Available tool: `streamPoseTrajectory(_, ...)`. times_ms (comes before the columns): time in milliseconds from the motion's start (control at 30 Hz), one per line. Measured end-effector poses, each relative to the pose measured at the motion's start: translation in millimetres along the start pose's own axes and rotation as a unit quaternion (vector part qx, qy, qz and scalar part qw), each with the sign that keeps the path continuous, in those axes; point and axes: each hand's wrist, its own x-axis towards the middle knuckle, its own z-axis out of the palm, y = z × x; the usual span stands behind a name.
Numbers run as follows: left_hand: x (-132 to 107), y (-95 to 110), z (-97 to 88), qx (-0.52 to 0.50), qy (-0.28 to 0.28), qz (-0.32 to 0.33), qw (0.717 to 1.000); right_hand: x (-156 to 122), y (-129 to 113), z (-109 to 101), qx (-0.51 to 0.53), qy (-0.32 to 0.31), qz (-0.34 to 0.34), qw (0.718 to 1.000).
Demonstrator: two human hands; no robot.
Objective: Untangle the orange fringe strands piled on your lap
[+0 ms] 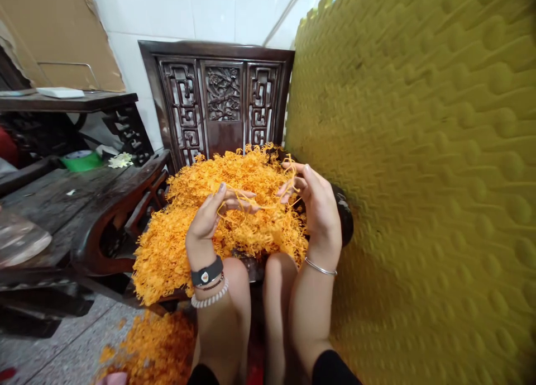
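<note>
A big heap of thin orange plastic strands (184,228) lies on the seat of a dark carved wooden chair (221,89) in front of my knees. My left hand (211,212) is raised over the heap, its fingers pinched on a few orange strands (255,203). My right hand (316,203) is level with it, fingers curled round the other end of the same strands, which stretch between the two hands. My left wrist wears a black band and bead bracelets; a thin silver bangle is on the right wrist.
A large yellow sheet (419,178) with a raised bumpy pattern fills the right side, close to my right arm. More orange strands (151,346) lie on the floor. A dark wooden table (50,195) stands at left with a green object (81,160).
</note>
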Motion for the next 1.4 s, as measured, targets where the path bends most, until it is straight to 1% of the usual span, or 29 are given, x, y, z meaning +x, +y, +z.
streamPoseTrajectory(67, 4, -4, 0.3, 0.003, -0.005, -0.025, 1.0, 1, 3, -5, -0.027, 0.035, 0.005, 0.999)
streamPoseTrajectory(133, 9, -8, -0.7, 0.002, 0.009, -0.052, 0.999, 1, 8, -11, -0.099, 0.081, -0.006, 0.992)
streamPoseTrajectory(167, 11, -10, -1.4, -0.003, 0.021, -0.061, 0.998, 0, 10, -13, -0.159, 0.108, -0.019, 0.981)
streamPoseTrajectory(233, 15, -12, -2.6, -0.017, 0.047, -0.062, 0.997, -2, 12, -17, -0.287, 0.156, -0.05, 0.944)
streamPoseTrajectory(267, 16, -12, -3.1, -0.026, 0.058, -0.056, 0.996, -4, 12, -18, -0.329, 0.162, -0.061, 0.928)
streamPoseTrajectory(300, 16, -12, -3.6, -0.036, 0.066, -0.049, 0.996, -6, 11, -19, -0.347, 0.149, -0.066, 0.924)
streamPoseTrajectory(333, 16, -12, -4.0, -0.045, 0.073, -0.043, 0.995, -7, 9, -19, -0.344, 0.115, -0.065, 0.93)
streamPoseTrajectory(400, 15, -11, -4.8, -0.059, 0.088, -0.036, 0.994, -10, 6, -17, -0.313, -0.002, -0.045, 0.949)
streamPoseTrajectory(433, 15, -11, -5.0, -0.063, 0.095, -0.037, 0.993, -10, 5, -14, -0.302, -0.06, -0.033, 0.951)
streamPoseTrajectory(467, 14, -10, -5.3, -0.064, 0.105, -0.037, 0.992, -9, 5, -11, -0.298, -0.105, -0.022, 0.948)
streamPoseTrajectory(533, 14, -9, -5.7, -0.064, 0.128, -0.035, 0.989, -6, 9, -3, -0.301, -0.159, -0.008, 0.94)
streamPoseTrajectory(633, 14, -7, -6.2, -0.076, 0.161, -0.031, 0.984, 2, 22, 13, -0.28, -0.214, -0.006, 0.936)
streamPoseTrajectory(767, 13, -5, -9.8, -0.103, 0.167, -0.031, 0.98, 12, 37, 27, -0.188, -0.344, 0.01, 0.92)
streamPoseTrajectory(833, 13, -6, -14.2, -0.122, 0.167, -0.024, 0.978, 14, 37, 27, -0.129, -0.368, 0.033, 0.92)
streamPoseTrajectory(933, 13, -11, -22.7, -0.118, 0.187, -0.005, 0.975, 12, 32, 20, -0.047, -0.341, 0.053, 0.937)
streamPoseTrajectory(1033, 12, -14, -30.8, -0.075, 0.205, 0.021, 0.976, 10, 26, 11, 0.021, -0.28, 0.063, 0.958)
streamPoseTrajectory(1133, 8, -16, -36.6, -0.036, 0.194, 0.046, 0.979, 8, 21, 8, 0.107, -0.206, 0.093, 0.968)
streamPoseTrajectory(1200, 7, -16, -38.4, -0.025, 0.178, 0.06, 0.982, 7, 19, 10, 0.159, -0.162, 0.112, 0.967)
streamPoseTrajectory(1267, 6, -16, -38.1, 0.005, 0.167, 0.076, 0.983, 8, 18, 12, 0.185, -0.132, 0.118, 0.967)
streamPoseTrajectory(1333, 5, -14, -35.6, 0.101, 0.178, 0.11, 0.973, 11, 19, 12, 0.193, -0.122, 0.11, 0.967)
streamPoseTrajectory(1367, 4, -12, -33.6, 0.175, 0.192, 0.137, 0.956, 12, 19, 12, 0.196, -0.123, 0.106, 0.967)
streamPoseTrajectory(1400, 3, -9, -31.2, 0.253, 0.208, 0.166, 0.93, 13, 20, 11, 0.205, -0.125, 0.102, 0.965)
